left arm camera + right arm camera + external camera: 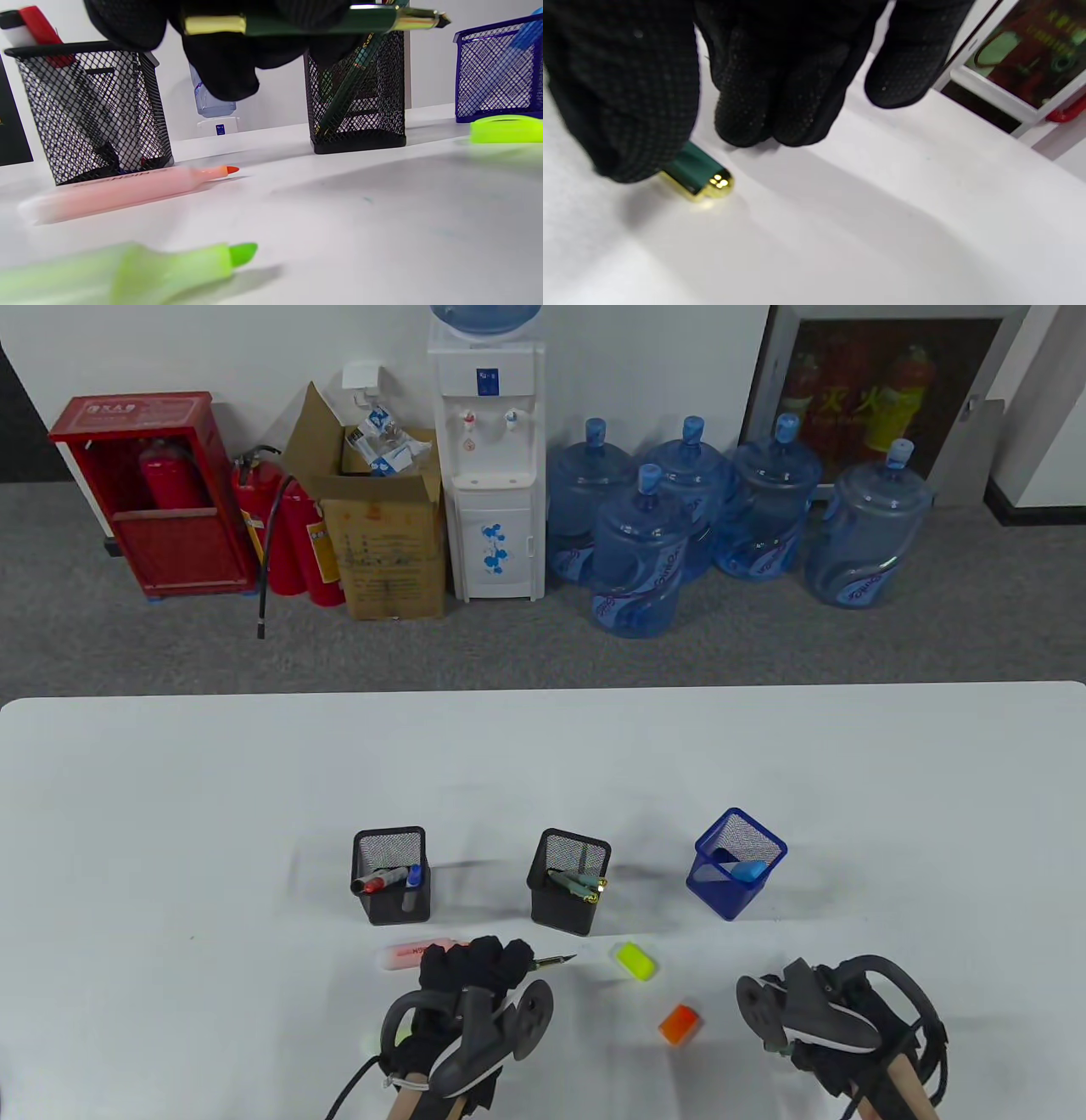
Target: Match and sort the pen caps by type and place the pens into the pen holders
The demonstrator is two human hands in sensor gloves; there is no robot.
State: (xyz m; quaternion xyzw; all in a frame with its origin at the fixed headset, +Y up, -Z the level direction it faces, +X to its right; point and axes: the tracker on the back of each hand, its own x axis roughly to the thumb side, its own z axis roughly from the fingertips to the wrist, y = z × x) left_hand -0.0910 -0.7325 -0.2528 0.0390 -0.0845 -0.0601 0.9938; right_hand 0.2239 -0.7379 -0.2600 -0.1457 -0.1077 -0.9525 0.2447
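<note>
My left hand [475, 971] grips an uncapped green pen [305, 23]; right hand [763, 76] touches a green-gold cap [702, 176], grip uncertain. Highlighter lettering [127, 178] illegible. White table [170, 814]; grey carpet [127, 645].

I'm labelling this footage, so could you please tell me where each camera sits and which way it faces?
Table view: overhead, facing the table and far wall; both hands show.
Left wrist view: low under the left hand, facing the holders; it grips a green pen.
Right wrist view: under the right hand, facing the tabletop and green cap.
Shared: middle black holder.
</note>
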